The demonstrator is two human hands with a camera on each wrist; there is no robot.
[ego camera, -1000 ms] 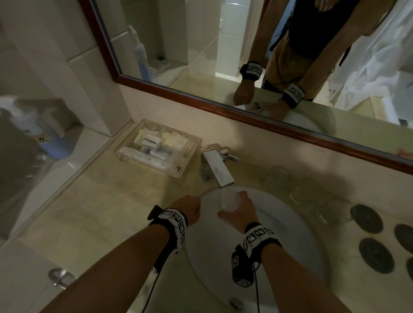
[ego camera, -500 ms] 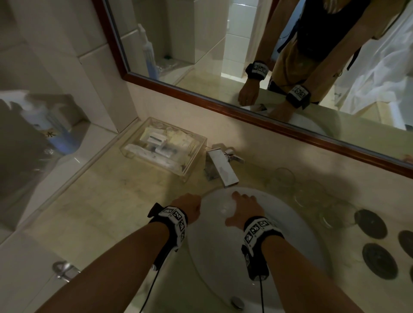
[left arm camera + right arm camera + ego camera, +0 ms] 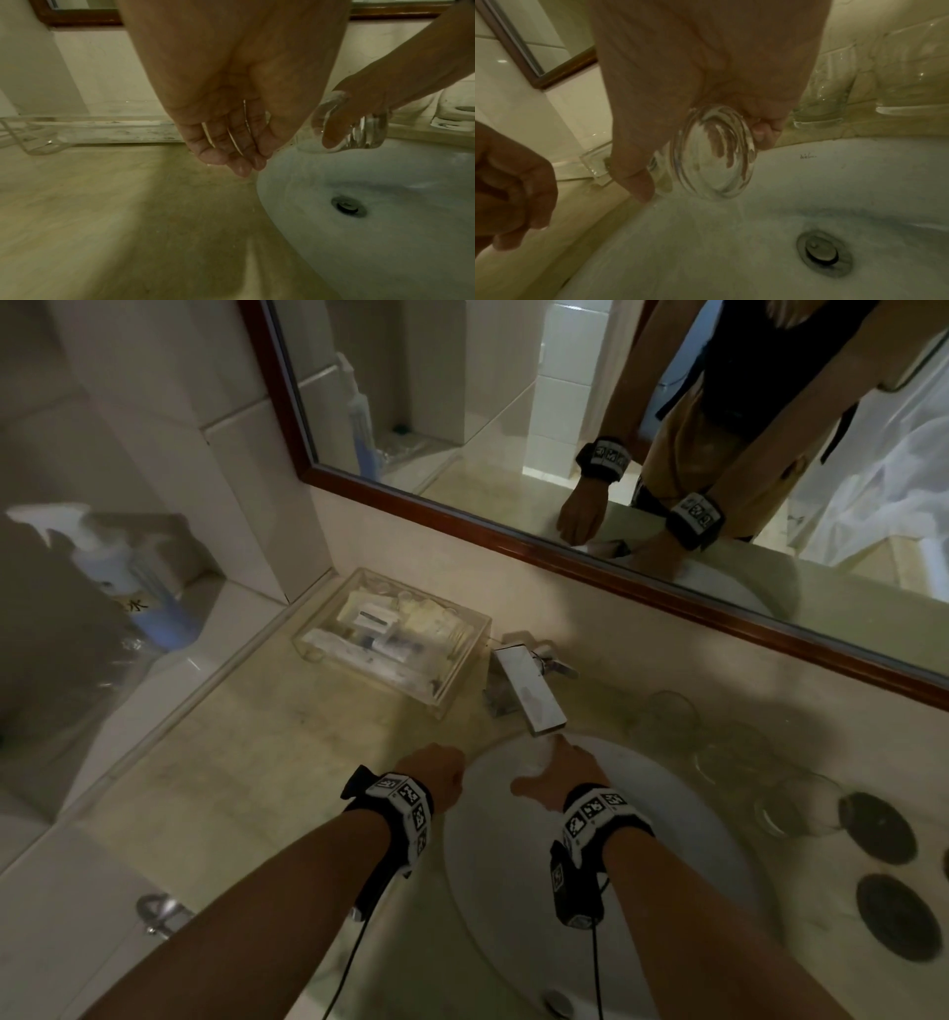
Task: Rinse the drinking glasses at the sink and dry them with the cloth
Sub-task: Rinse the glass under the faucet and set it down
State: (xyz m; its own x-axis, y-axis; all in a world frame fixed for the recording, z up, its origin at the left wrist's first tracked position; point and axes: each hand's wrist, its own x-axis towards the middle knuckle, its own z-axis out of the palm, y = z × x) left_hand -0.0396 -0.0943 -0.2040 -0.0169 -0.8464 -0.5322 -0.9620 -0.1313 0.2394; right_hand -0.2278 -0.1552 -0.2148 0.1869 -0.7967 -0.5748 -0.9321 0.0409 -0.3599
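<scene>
Your right hand grips the glass over the sink, tipped sideways, its bottom pointing back toward you. Your left hand hangs loose and empty beside the sink.

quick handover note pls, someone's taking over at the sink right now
Right hand grips a clear drinking glass, tipped over the white sink basin below the square chrome tap; water is spilling out of it.
Left hand holds nothing, fingers loosely curled over the basin's left rim.
Three other clear glasses stand on the beige counter right of the tap; whether rinsed, can't tell.
No cloth in view.
Left: finish rinsing, then dry all.
</scene>
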